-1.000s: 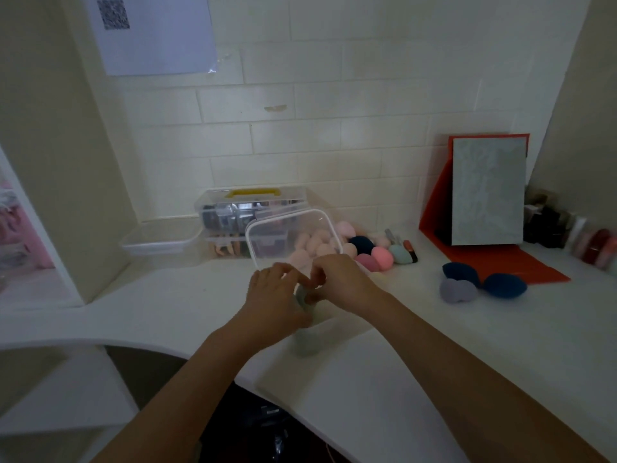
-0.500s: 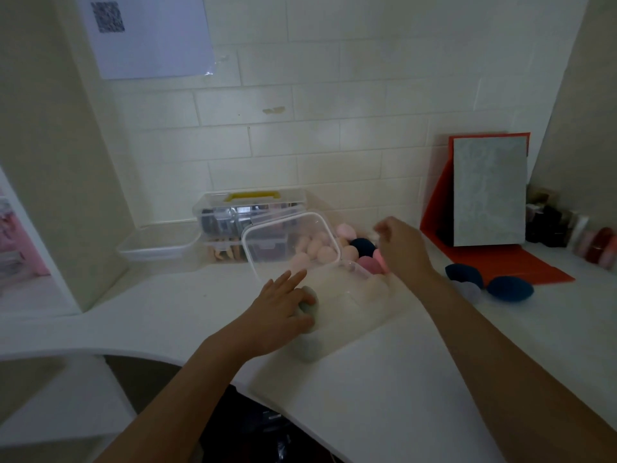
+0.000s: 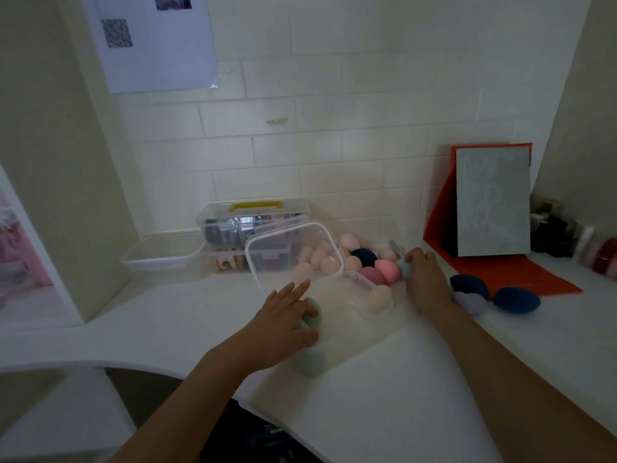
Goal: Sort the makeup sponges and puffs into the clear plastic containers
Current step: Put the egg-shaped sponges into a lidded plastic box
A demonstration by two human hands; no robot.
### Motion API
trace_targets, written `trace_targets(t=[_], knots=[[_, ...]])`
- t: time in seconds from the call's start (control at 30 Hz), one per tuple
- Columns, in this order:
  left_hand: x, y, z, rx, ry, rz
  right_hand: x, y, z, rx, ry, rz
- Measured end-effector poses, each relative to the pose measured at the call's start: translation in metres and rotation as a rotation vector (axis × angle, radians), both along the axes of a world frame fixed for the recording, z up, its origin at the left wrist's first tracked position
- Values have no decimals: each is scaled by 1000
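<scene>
A clear plastic container [image 3: 347,325] lies on the white counter with its hinged lid [image 3: 293,252] raised. My left hand [image 3: 283,325] rests at its left wall, fingers round a grey-green sponge [image 3: 312,320]; another green sponge [image 3: 312,362] shows through the near corner. A beige sponge [image 3: 379,297] sits in the far right corner. My right hand [image 3: 424,279] reaches into a pile of pink, peach and navy sponges [image 3: 370,262] behind the container and pinches a pale blue sponge [image 3: 405,269].
Two navy sponges [image 3: 516,299] and a lilac one [image 3: 470,302] lie right of my right hand. A clear case with a yellow handle [image 3: 253,222] and a shallow clear tray [image 3: 160,255] stand at the back. A mirror on an orange stand [image 3: 490,202] is at right.
My right hand left the container, reached right to the sponge pile and took hold of a pale blue sponge. My left hand stayed at the container's left side.
</scene>
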State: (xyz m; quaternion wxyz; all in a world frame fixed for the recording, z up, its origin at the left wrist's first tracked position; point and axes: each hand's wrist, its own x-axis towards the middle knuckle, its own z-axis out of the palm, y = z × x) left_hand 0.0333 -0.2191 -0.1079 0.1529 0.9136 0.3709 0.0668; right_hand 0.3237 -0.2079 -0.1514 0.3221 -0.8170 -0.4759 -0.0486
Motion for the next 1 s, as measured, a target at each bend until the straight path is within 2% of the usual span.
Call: trace_targets(t=[0.1,0.27,0.47,0.57,0.63,0.7,0.8,0.87,0.93,1.0], knots=[[1,0,1,3,19,2,1,2,2,47,62,-10],[3,-1,3,5,77,6,-4,8,-4,-65,12,57],[1,-1,2,5,79,3,-1,-2,2,17,-7,-132],[2,-1,2,-3,80,11,-20,-6,33,203,95,-9],[2,-3,3,-6,80,19,-39,-10,61,219,183,219],[3,-4,4,-4,73,27,-57,-17,82,74,168,489],[3,-3,4,14,92,21,-84,-29,95,-346,5,763],[3,-1,4,22,97,10,-98,-32,93,-511,27,826],[3,-1,3,16,92,9,-107,-31,87,-575,75,840],[3,-2,3,10,83,14,-113,-27,79,-591,36,839]])
